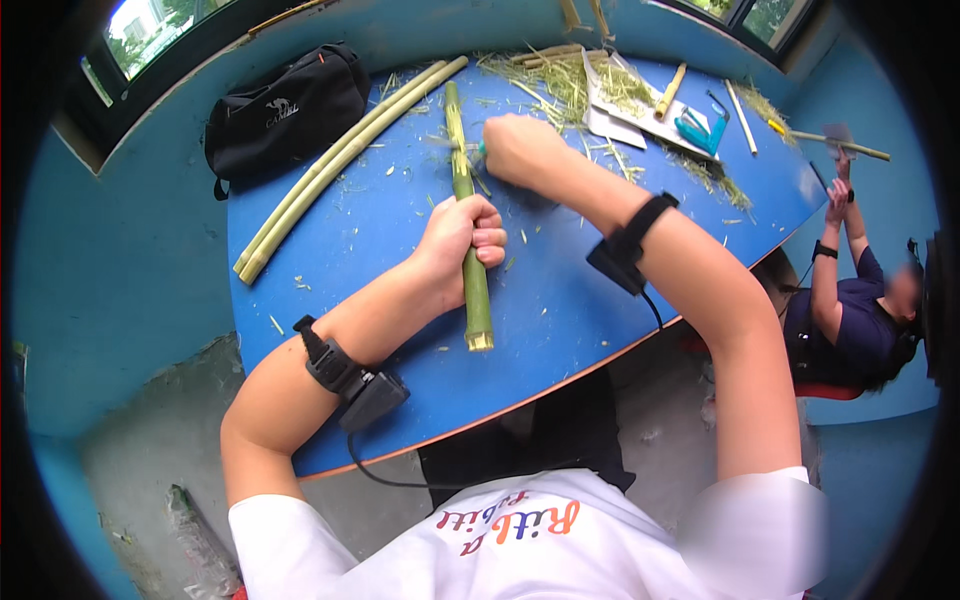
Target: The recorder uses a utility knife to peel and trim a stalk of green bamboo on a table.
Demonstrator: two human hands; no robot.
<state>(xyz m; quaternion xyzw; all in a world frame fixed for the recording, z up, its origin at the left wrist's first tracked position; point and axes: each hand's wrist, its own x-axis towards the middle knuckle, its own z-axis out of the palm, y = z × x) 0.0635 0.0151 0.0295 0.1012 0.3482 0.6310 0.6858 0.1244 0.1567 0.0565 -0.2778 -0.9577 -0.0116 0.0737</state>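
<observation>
My left hand is wrapped round the lower part of a green bamboo stalk, which points away from me over the blue table. The skin is scraped to pale streaks on its upper part, while the near end stays green with a pale cut rim. Beside that scraped part, my right hand is closed in a fist. A bit of teal handle shows at its left edge; the rest of the tool is hidden or blurred. Two long pale green stalks lie side by side to the left of my left hand.
Green shavings are heaped at the back of the blue table. A white board there carries a teal-handled tool and a short stalk piece. A black bag sits back left. Another person works at the right.
</observation>
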